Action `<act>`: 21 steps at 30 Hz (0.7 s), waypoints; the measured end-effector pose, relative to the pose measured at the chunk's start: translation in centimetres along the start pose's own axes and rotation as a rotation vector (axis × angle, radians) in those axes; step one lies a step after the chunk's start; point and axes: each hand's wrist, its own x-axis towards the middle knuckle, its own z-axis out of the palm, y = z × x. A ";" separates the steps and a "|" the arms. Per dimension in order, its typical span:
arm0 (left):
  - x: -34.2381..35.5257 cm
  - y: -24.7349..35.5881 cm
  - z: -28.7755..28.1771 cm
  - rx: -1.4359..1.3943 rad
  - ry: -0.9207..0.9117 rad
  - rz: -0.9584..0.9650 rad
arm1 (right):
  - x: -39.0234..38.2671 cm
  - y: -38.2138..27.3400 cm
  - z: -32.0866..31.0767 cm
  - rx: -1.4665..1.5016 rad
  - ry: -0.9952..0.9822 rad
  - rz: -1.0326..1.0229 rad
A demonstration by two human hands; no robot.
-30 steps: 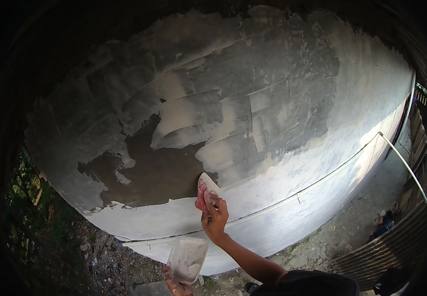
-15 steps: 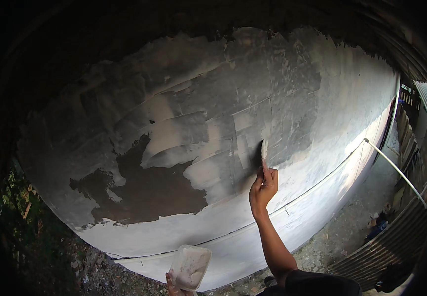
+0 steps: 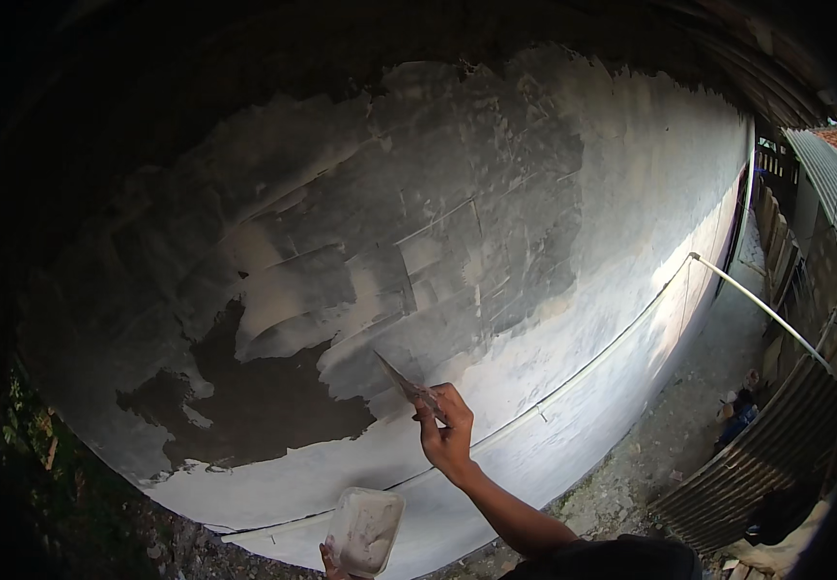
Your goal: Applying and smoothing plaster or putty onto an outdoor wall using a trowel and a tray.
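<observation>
My right hand (image 3: 447,432) is closed round the handle of a putty knife (image 3: 397,375), its blade pointing up and to the left. The blade lies near or against the wall (image 3: 457,280); I cannot tell whether it touches. Patchy grey and white filler covers much of this wall, with a bare dark brown patch (image 3: 283,411) to the left of the knife. Low at the bottom edge, my left hand (image 3: 333,564) grips a pale rectangular plastic tub (image 3: 367,532) with whitish paste smeared inside. Most of that hand is hidden by the tub and the frame's edge.
A white pipe (image 3: 573,396) runs along the lower wall, and another stretch (image 3: 762,307) slants off to the right. Corrugated sheets (image 3: 728,474) stand at the lower right. Plants (image 3: 51,454) grow at the left, beside rubble-strewn ground.
My right hand has moved left and down with the putty knife, whose blade now tilts left instead of pointing straight up. The tub stays low in my left hand. The view has shifted slightly.
</observation>
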 end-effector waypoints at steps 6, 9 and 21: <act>-0.6 -0.1 3.2 0.082 0.192 -0.130 | 10.9 3.7 -12.4 -0.373 0.486 -0.073; -0.2 0.3 2.4 0.178 0.151 -0.065 | 9.1 2.3 -7.5 -0.460 0.377 -0.070; -5.1 4.6 4.9 -0.023 0.245 -0.240 | -8.6 -2.4 11.7 -0.102 -0.241 0.063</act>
